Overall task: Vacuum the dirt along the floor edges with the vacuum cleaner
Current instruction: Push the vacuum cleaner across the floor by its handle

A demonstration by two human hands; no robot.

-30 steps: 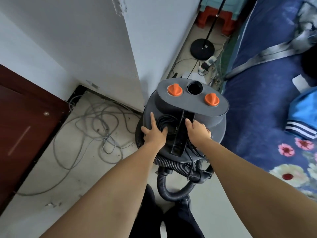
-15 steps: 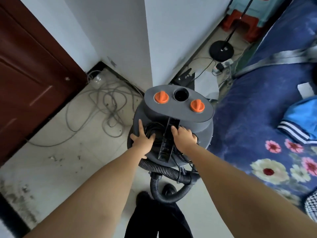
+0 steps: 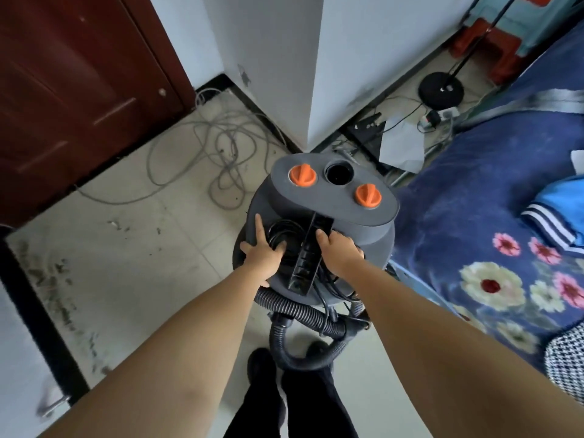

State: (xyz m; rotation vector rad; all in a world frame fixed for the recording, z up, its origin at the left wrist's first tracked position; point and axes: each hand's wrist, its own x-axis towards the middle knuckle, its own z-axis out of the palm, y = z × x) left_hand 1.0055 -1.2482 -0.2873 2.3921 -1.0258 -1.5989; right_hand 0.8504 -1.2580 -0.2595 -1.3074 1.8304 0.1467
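Grey vacuum cleaner [image 3: 319, 222] is held by both hands [image 3: 264, 256] [image 3: 339, 249], fingers curled on top. Floor dirt [image 3: 60, 279] is not cleaned yet.

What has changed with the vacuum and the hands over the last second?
The vacuum cleaner has been pulled back from the wall corner, exposing more cable-strewn floor. Left hand and right hand keep the same hold beside the handle; nothing released. The hose stays coiled.
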